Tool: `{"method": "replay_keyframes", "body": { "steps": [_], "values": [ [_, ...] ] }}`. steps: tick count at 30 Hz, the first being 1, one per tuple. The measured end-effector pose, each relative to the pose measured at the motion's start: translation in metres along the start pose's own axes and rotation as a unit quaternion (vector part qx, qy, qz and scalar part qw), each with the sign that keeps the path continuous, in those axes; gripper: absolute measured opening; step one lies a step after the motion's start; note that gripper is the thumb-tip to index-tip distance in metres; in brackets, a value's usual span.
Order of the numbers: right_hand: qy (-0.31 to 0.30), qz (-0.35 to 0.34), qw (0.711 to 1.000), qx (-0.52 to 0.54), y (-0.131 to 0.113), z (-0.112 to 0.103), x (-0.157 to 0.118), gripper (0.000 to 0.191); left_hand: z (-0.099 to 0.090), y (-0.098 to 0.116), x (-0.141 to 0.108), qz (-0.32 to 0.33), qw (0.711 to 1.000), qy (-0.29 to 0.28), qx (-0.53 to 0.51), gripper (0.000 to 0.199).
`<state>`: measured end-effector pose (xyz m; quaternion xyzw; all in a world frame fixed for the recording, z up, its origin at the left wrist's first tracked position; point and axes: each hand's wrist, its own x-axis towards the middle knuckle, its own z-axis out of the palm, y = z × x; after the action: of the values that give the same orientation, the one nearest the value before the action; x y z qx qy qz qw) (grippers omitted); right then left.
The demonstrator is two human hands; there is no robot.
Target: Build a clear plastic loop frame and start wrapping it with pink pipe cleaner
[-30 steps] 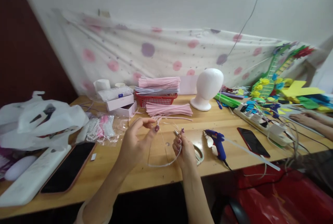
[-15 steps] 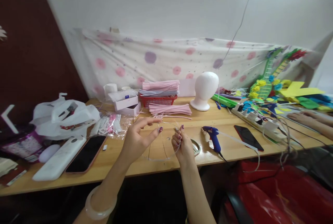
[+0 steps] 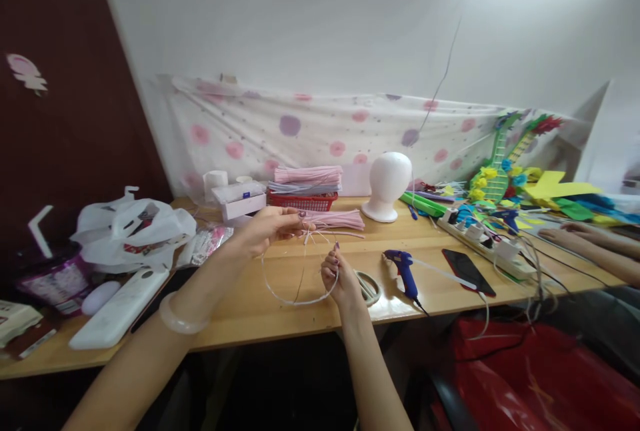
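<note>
A white plastic bag [image 3: 133, 227] is seen far to the left of the glue gun [image 3: 403, 269], with a white remote [image 3: 117, 307] lying in front of it on the tabletop [image 3: 250, 304]. A red basket [image 3: 303, 201] topped with pink strips is set at the back, well left of the glue gun. The left hand [image 3: 270, 225] is raised above the tabletop, its fingers [image 3: 295, 223] pinched on one end of a thin white hoop [image 3: 295, 297]. The hoop is held in the air between the two hands, curving down and across, left of the glue gun. The right hand [image 3: 340, 277] is placed just left of the glue gun, its fingers [image 3: 334, 259] clenched on the other end of the hoop. A white foam head [image 3: 390, 181] is stood behind the glue gun. A dark phone [image 3: 467, 272] is laid just right of the glue gun, a power strip [image 3: 480, 237] behind it. Another person's hands [image 3: 575, 234] are rested on the tabletop far to the right.
</note>
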<state>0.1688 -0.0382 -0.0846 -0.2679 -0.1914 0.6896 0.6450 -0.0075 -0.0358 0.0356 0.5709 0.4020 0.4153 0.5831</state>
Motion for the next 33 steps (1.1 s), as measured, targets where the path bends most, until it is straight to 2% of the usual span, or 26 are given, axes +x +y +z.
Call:
{"method": "replay_keyframes", "body": {
  "steps": [6, 14, 23, 28, 33],
  "values": [
    [0.014, -0.022, 1.0, -0.016, 0.0, -0.003, 0.001, 0.042, 0.003, 0.003, 0.003, -0.034, 0.999, 0.021, 0.024, 0.039],
    [0.028, -0.038, 0.998, -0.032, -0.005, -0.009, 0.003, 0.045, -0.003, 0.01, 0.008, -0.104, 0.991, -0.083, 0.023, 0.038],
    [0.029, -0.026, 0.997, -0.072, -0.002, -0.009, 0.003, 0.045, -0.015, 0.01, 0.032, -0.147, 0.986, -0.076, -0.024, 0.027],
    [0.048, -0.064, 0.99, -0.118, -0.001, -0.014, 0.005, 0.041, -0.024, 0.007, 0.043, -0.157, 0.983, -0.074, -0.058, 0.027],
    [0.046, -0.123, 0.97, -0.202, 0.002, -0.021, 0.008, 0.045, -0.03, 0.01, 0.042, -0.161, 0.981, -0.082, -0.068, 0.027]
  ]
}}
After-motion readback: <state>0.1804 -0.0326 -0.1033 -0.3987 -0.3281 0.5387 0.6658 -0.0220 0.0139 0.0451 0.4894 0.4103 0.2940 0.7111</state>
